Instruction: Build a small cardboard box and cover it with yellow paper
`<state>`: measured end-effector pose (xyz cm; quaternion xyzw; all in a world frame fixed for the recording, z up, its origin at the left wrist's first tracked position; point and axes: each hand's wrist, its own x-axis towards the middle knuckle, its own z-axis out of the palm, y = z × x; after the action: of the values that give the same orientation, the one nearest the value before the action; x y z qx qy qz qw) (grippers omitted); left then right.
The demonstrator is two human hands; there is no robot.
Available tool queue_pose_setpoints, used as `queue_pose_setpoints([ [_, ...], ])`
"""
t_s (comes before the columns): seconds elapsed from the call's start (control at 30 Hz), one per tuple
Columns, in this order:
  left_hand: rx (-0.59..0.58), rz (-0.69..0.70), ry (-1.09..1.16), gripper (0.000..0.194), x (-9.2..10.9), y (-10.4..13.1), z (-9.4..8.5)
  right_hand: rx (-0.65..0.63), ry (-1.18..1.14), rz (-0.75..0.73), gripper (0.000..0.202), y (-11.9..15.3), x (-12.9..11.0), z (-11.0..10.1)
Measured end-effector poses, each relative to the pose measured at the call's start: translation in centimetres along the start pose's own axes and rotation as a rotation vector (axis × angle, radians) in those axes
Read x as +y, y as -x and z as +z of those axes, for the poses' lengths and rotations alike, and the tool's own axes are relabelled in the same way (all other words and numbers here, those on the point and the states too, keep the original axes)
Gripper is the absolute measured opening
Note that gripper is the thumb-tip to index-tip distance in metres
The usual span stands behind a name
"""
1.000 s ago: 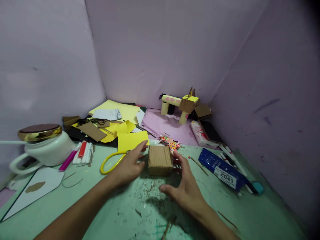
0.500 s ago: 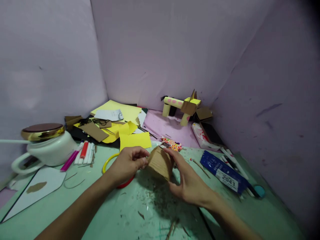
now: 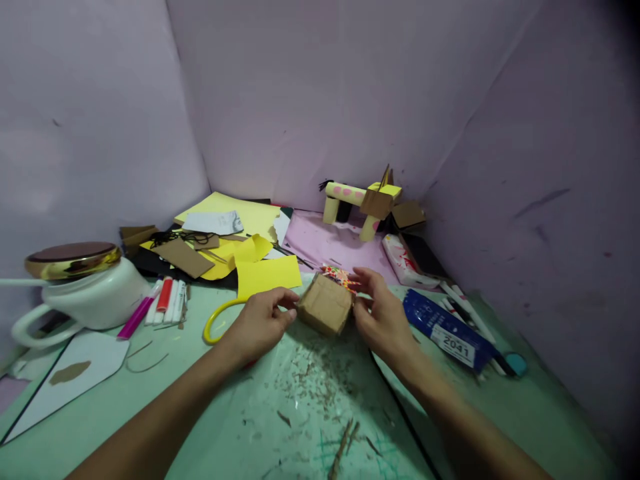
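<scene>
A small brown cardboard box point(image 3: 326, 305) sits at the middle of the worktop between both hands; take it as the clock's centre, with twelve pointing away from the person. It looks close to a cube, so I cannot tell a long axis, but it stands askew, its near upper edge slanting from ten toward four. The left hand point(image 3: 263, 325) lies just short of nine, fingers bent, thumb and fingertips at the box's left corner; whether they pinch it I cannot tell. The right hand point(image 3: 380, 313) is at three, fingers curved about the right end; its grip too is unclear. At nine, well apart, a white mug point(image 3: 95, 297) has a gold-rimmed lid point(image 3: 73, 260) over its mouth, its inside hidden. Between three and four, a blue packet point(image 3: 445, 330) labelled 2041 lies against some pens point(image 3: 477, 323); its contents cannot be seen. A yellow sheet of paper point(image 3: 269, 275) lies at ten, a toy animal point(image 3: 360, 200) stands past twelve, and crumbs point(image 3: 323, 380) scatter toward six.
</scene>
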<state>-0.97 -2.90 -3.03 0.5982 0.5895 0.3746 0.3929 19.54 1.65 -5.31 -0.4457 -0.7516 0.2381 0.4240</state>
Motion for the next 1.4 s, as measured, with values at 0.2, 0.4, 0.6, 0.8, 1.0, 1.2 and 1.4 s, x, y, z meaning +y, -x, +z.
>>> queue_pose_setpoints([
  [0.2,-0.085,-0.029,0.008,0.012,0.7,0.5,0.1,0.032,-0.252,0.229,0.032,1.8,-0.7,0.2],
  [0.4,-0.37,0.068,-0.229,0.007,0.0,0.5,-0.8,0.0,-0.266,0.224,0.03,2.0,0.4,0.5],
  [0.6,0.136,0.027,-0.071,0.039,-0.1,0.5,-0.2,0.109,-0.032,0.088,0.045,3.1,-0.7,-0.9],
  [0.8,0.074,0.029,-0.06,0.045,0.1,0.8,0.6,-0.339,0.361,-0.367,0.077,1.7,-2.9,-0.5],
  [1.0,0.064,0.001,-0.02,0.049,0.2,0.8,0.6,-0.436,0.294,-0.288,0.092,-0.4,-2.1,-0.5],
  [1.2,-0.103,0.114,0.347,0.079,0.2,1.6,1.1,-0.24,-0.383,0.178,0.084,0.5,-2.2,-0.4],
  [1.4,-0.109,0.083,0.324,0.066,-0.4,1.5,2.4,-0.157,-0.33,0.221,0.075,2.0,-1.4,1.6],
])
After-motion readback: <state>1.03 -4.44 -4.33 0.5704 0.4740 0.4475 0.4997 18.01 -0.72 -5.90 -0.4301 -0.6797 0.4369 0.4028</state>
